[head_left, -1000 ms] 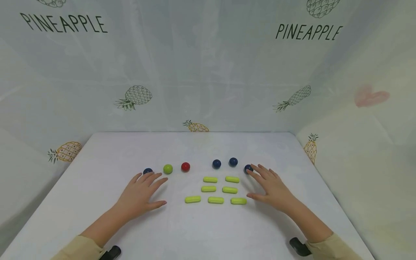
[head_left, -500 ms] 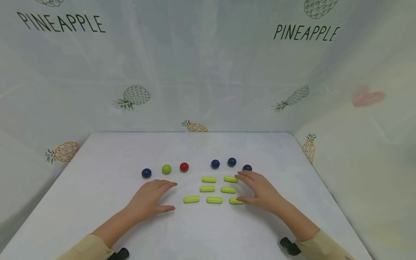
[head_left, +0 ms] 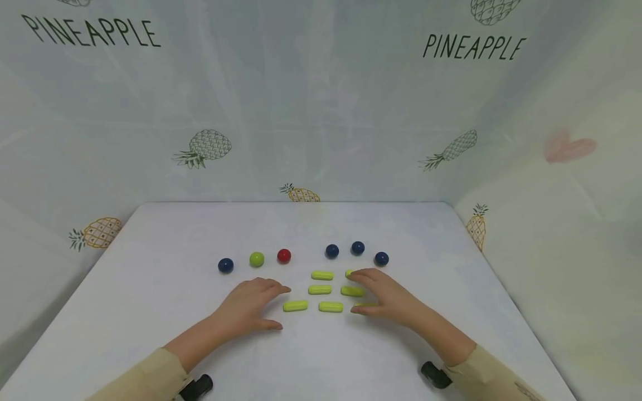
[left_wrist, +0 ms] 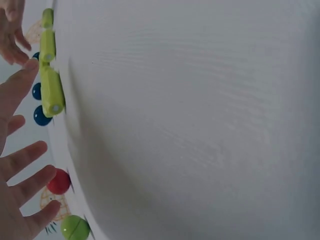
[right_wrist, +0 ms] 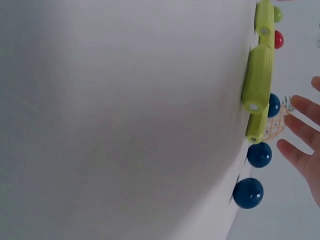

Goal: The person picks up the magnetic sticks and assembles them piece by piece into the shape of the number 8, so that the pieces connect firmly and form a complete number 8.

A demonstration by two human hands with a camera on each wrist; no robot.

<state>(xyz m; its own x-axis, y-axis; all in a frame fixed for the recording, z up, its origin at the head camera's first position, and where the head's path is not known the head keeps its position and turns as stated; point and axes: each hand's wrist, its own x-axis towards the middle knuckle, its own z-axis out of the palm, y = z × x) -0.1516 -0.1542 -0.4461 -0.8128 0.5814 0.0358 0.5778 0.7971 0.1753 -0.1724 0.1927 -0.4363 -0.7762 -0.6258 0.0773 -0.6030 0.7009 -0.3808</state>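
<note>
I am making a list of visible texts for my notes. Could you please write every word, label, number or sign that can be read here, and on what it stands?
"PINEAPPLE": on the backdrop, upper left of the head view.
"PINEAPPLE": same backdrop, upper right.
Too small to read: the dark mark on the right sleeve; it may not be lettering.
No readable text on the rods or balls.

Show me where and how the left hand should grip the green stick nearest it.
The left hand could probably best pinch the stick at its middle from above, thumb on the near long side, fingers on the far: it lies flat, crosswise, long sides exposed.
</note>
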